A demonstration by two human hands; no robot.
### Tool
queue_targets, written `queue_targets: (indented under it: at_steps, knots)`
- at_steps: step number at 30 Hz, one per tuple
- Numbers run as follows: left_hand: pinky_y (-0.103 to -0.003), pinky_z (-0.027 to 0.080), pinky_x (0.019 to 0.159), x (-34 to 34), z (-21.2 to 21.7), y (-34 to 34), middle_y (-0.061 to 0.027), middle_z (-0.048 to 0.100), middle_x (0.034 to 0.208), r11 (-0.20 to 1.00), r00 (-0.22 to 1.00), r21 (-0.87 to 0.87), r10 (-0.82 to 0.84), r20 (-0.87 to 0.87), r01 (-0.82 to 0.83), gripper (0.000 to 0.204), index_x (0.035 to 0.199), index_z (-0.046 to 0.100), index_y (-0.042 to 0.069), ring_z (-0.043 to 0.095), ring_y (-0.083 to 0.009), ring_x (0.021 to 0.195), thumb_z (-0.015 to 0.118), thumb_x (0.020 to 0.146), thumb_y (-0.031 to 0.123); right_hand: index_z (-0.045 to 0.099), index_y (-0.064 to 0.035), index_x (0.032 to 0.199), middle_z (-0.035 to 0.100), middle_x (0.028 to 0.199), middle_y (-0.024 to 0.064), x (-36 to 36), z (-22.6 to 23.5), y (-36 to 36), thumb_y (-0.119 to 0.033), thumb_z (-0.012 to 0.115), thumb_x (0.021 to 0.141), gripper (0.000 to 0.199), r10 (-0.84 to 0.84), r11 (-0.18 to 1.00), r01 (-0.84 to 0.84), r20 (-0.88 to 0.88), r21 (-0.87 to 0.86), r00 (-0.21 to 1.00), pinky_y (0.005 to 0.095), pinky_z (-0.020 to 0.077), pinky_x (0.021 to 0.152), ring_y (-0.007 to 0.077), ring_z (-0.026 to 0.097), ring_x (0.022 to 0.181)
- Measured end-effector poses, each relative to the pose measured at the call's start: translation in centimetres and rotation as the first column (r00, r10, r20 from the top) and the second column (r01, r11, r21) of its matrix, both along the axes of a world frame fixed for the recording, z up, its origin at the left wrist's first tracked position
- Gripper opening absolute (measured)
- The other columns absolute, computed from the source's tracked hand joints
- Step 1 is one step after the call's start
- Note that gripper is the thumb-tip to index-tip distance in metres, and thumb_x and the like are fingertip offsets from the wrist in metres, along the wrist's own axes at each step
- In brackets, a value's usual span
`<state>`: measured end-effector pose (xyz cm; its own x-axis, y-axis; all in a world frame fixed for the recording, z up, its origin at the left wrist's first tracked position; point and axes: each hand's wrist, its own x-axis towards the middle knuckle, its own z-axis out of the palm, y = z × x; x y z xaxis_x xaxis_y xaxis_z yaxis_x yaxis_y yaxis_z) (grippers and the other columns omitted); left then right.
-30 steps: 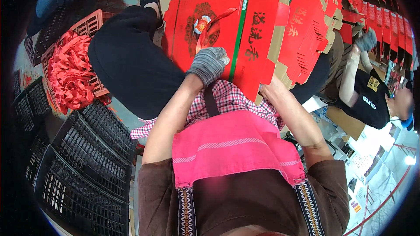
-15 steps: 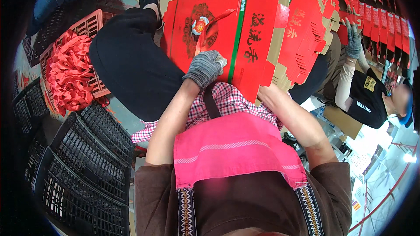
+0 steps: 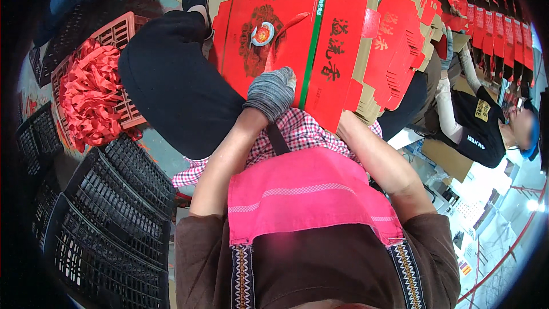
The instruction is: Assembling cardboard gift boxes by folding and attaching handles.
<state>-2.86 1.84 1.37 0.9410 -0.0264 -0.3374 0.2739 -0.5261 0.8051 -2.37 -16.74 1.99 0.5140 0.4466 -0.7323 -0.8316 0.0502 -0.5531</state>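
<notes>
A flat red cardboard box (image 3: 320,40) with a green stripe and a round printed picture lies across my lap. My left hand (image 3: 271,92), in a grey knit glove, is closed over its near part. A red ribbon (image 3: 280,44) runs from the box's face down into that fist. At the near right corner of the box, my right forearm (image 3: 372,146) goes under the cardboard. The panel hides my right hand and its fingers. Beyond and to the right, more flat red box blanks (image 3: 394,40) lie fanned in a stack.
To the left, a heap of red ribbons (image 3: 91,91) fills an orange-red plastic crate (image 3: 132,117). Black plastic crates (image 3: 108,223) stand at lower left. On the right, a co-worker (image 3: 474,120) in a black top handles cardboard beside rows of red boxes (image 3: 497,40).
My left fist has shifted slightly right and nearer, and the ribbon lies a little differently. The box has moved slightly. The co-worker's hand has lowered toward cardboard.
</notes>
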Motion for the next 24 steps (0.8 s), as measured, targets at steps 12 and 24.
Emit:
queue_targets:
  at_steps: [12, 24]
  knots:
    - [-0.040, 0.045, 0.049, -2.3, 4.7, 2.0, -0.0126, 0.058, 0.060, 0.830, 0.929, 0.447, -0.370, -0.003, 0.332, 0.015, 0.081, 0.058, 0.006, 0.059, -0.0273, 0.057, 0.045, 0.073, 0.012, 0.044, 0.0001, 0.114, 0.050, 0.114, 0.0144, 0.6, -2.0, -2.9, -0.011, 0.034, 0.089, 0.029, 0.115, 0.972, -0.145, 0.162, 0.186, 0.980, 0.0354, 0.0446, 0.085, 0.0244, 0.053, 0.099]
    - [-0.036, 0.044, 0.047, -3.3, 5.2, 1.4, -0.0092, 0.061, 0.062, 0.769, 0.906, 0.505, -0.417, -0.067, 0.392, 0.012, 0.071, 0.060, 0.008, 0.061, -0.0232, 0.057, 0.050, 0.072, 0.014, 0.040, -0.0007, 0.119, 0.049, 0.116, 0.0123, 1.0, -0.3, -1.6, -0.007, 0.035, 0.089, 0.032, 0.078, 0.762, -0.043, -0.025, 0.647, 0.997, 0.0320, 0.0417, 0.088, 0.0200, 0.051, 0.101]
